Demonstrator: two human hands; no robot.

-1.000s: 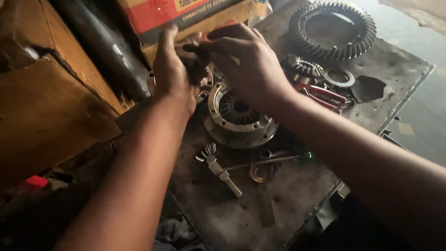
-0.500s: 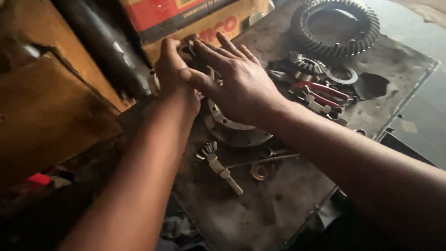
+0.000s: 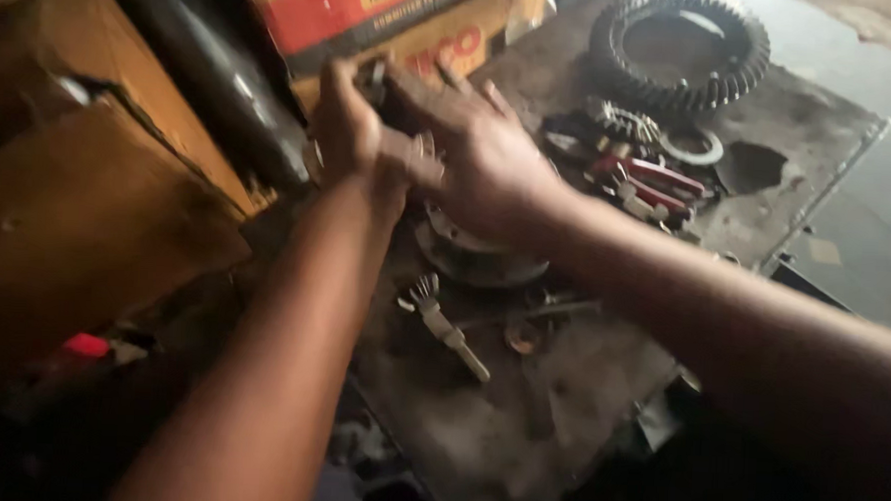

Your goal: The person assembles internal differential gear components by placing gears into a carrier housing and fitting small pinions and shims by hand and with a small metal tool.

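Observation:
My left hand (image 3: 349, 128) and my right hand (image 3: 475, 154) meet above a round metal differential housing (image 3: 477, 257) on a greasy metal sheet (image 3: 518, 414). Both hands close around a small dark metal part (image 3: 378, 77) between them; motion blur hides its shape. The right hand's fingers spread over the left hand's thumb side. The housing is mostly covered by my right wrist.
A large ring gear (image 3: 680, 45) lies at the far right of the sheet, with small gears and red-handled pliers (image 3: 654, 179) beside it. A small pinion shaft (image 3: 447, 326) lies in front. A cardboard box (image 3: 376, 17), a dark pipe (image 3: 208, 80) and wooden boards (image 3: 86, 215) stand left.
Both hands have lifted from the housing toward the cardboard box, and the right hand has moved over the left. The view has blurred and shifted.

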